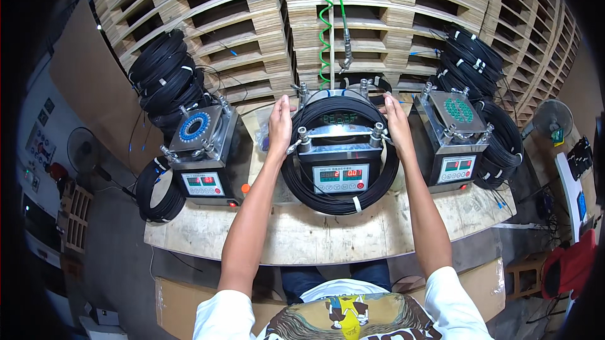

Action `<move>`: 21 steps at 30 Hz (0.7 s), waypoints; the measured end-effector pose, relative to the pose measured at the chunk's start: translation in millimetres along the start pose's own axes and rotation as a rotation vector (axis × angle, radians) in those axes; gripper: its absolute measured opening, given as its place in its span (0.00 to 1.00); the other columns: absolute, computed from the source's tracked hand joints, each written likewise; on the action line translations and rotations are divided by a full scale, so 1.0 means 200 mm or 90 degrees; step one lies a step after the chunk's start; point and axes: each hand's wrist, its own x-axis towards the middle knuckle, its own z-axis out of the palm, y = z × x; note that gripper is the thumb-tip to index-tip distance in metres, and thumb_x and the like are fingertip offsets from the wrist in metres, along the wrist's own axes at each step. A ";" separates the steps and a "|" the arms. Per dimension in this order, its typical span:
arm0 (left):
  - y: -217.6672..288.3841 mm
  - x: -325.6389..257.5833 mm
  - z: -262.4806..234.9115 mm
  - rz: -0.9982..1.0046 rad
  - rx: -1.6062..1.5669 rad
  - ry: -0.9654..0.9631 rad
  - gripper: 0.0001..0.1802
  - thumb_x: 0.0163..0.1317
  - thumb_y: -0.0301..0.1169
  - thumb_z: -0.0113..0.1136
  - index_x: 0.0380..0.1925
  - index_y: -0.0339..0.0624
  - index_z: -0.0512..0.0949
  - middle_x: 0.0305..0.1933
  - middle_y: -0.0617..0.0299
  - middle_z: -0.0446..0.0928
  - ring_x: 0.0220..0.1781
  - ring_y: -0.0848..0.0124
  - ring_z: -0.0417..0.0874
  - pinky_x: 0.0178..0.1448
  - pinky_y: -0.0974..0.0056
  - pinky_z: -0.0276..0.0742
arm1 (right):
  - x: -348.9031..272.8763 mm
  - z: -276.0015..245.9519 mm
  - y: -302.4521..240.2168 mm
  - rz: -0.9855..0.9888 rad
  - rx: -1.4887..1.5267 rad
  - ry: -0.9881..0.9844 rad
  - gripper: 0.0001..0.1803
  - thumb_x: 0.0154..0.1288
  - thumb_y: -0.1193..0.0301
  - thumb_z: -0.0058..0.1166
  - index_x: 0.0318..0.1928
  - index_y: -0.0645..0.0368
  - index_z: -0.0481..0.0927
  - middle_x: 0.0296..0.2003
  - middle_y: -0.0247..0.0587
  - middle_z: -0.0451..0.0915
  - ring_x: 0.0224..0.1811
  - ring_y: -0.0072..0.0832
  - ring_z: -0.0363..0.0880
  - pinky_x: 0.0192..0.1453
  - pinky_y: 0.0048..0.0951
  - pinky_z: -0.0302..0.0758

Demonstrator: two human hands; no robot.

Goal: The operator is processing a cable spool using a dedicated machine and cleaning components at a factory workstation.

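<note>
A coil of black cable (334,205), bound with a white tie low on its right, hangs in front of the middle polishing-type machine (339,177). My left hand (281,124) holds the coil's left side, and my right hand (396,123) its right side. The fingers of both hands are fairly straight and point away from me; the thumbs' grip is partly hidden. Through the ring show the machine's metal clamp posts, its plate and a lit red display. Where the cable's ends lie I cannot make out.
Similar machines stand on the left (201,182) and right (455,168) of the wooden table (302,239). Stacks of black cable coils (165,75) (469,63) rise behind them. A green spiral air hose (326,25) hangs before wooden pallets (403,12). Fans (85,148) (553,119) flank the table.
</note>
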 end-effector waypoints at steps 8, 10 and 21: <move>0.00 0.02 0.02 -0.013 0.037 -0.071 0.43 0.75 0.63 0.36 0.72 0.37 0.64 0.73 0.46 0.67 0.71 0.58 0.72 0.75 0.61 0.60 | -0.01 0.01 -0.07 0.056 -0.004 -0.055 0.37 0.79 0.41 0.35 0.72 0.56 0.68 0.64 0.40 0.73 0.54 0.27 0.74 0.68 0.30 0.65; 0.01 0.02 0.03 -0.033 0.034 -0.088 0.43 0.75 0.64 0.35 0.73 0.37 0.63 0.73 0.46 0.67 0.71 0.58 0.71 0.75 0.61 0.60 | 0.00 0.00 -0.06 0.077 0.012 -0.073 0.39 0.78 0.38 0.32 0.73 0.53 0.67 0.65 0.41 0.72 0.58 0.29 0.75 0.71 0.32 0.63; 0.09 -0.01 0.02 -0.051 0.031 -0.128 0.44 0.74 0.66 0.32 0.71 0.40 0.66 0.72 0.52 0.68 0.67 0.57 0.74 0.73 0.59 0.63 | 0.07 0.01 -0.10 0.148 -0.039 -0.118 0.42 0.75 0.34 0.28 0.75 0.47 0.65 0.57 0.47 0.78 0.59 0.30 0.74 0.71 0.33 0.61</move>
